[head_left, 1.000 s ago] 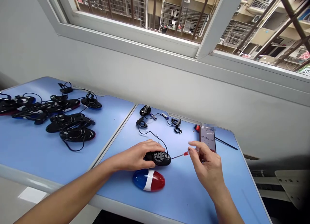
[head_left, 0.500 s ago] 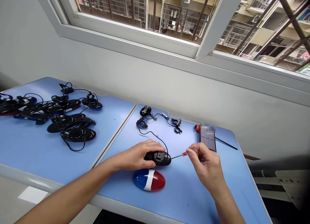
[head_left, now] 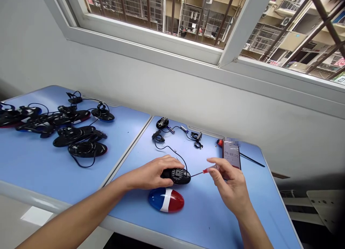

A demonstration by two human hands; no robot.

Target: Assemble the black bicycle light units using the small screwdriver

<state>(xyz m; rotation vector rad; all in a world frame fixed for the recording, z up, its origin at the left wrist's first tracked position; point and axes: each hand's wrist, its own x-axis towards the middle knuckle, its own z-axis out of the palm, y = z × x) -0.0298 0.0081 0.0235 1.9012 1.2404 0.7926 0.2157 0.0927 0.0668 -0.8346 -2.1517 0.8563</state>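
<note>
A black oval housing [head_left: 178, 175] lies on the right-hand section of a blue counter [head_left: 205, 206], its round slotted face up and its cable [head_left: 175, 152] curling toward the wall, as the left hand [head_left: 159, 173] clamps it between thumb and fingers. The tip of a red-handled screwdriver [head_left: 206, 170] meets the housing's right end; the right hand [head_left: 229, 179] is at the handle, thumb and index finger parted around it. A blue, white and red shell [head_left: 166, 200] sits just beside the housing on the near side, between it and the counter's front edge. Toward the wall are a small black round part [head_left: 162, 123], two batteries [head_left: 184, 129] and black clamp rings [head_left: 198, 144]. A phone [head_left: 231, 152] showing a timer at 00:07:35 stands near the right hand, with a red-tipped tool [head_left: 219, 142] behind it. Bare blue surface stretches from the shell and screwdriver to the front and right edges. Across a seam, the left-hand section bears a tangle of black cabled units [head_left: 87, 149], with open surface in front of them. Beyond the counter rises a pale wall [head_left: 140, 87] beneath a barred window [head_left: 161, 15] facing caged balconies, while a perforated pale chair [head_left: 326, 206] appears past the right edge. Whether the housing contains anything cannot be seen.
</note>
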